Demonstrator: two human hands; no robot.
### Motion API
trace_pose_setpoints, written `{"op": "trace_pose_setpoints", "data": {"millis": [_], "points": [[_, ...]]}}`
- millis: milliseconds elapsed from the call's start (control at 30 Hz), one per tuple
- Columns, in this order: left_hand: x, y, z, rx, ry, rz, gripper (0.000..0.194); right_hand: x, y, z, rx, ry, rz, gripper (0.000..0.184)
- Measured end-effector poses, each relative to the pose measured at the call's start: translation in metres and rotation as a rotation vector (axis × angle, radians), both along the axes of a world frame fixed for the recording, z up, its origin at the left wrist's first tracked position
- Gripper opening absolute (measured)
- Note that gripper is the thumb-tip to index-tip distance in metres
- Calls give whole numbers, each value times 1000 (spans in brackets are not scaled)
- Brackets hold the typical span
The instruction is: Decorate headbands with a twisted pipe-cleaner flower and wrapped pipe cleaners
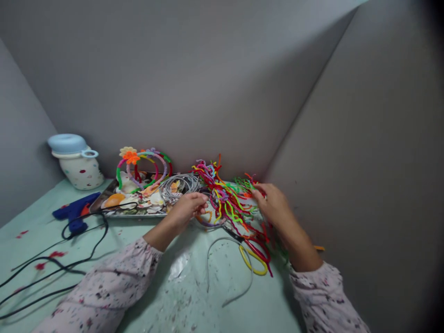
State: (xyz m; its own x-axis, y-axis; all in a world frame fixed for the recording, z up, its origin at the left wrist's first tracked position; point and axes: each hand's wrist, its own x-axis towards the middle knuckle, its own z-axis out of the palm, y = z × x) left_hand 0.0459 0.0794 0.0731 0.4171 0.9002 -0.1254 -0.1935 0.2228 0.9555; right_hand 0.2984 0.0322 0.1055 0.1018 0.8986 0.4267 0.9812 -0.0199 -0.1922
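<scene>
My left hand is closed, fingertips pinched together, in front of the tray; what is in them is too small to make out. Just below its fingers lies a headband wrapped partly in purple and orange. At the right, my right hand has its fingers bent around pipe cleaners at the edge of a tangled, many-coloured pile; its fingertips are partly hidden. Scissors with red and yellow handles lie under the pile's front edge. A bare grey headband curves on the table before them.
A metal tray holds flower-shaped pieces, finished-looking colourful headbands and a coil of grey bands. Left of it are a blue glue gun, its black cord and a blue-lidded jar. Grey walls stand behind and right.
</scene>
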Motion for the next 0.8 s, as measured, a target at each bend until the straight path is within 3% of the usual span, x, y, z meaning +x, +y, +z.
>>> {"op": "trace_pose_setpoints", "data": {"millis": [133, 333, 500, 667, 800], "points": [[4, -3, 0, 25, 47, 38, 13, -30, 36, -3, -88, 138, 128, 39], [3, -1, 2, -20, 56, 65, 12, -45, 58, -31, -218, 166, 120, 58], [7, -1, 1, -130, -13, 91, 16, -38, 65, -44, -113, 367, 109, 28], [12, -4, -6, -207, -119, 54, 17, -39, 57, -27, -101, 706, 129, 25], [11, -4, -12, -192, -259, -10, 19, -53, 31, -5, -249, 785, 378, 20]]}}
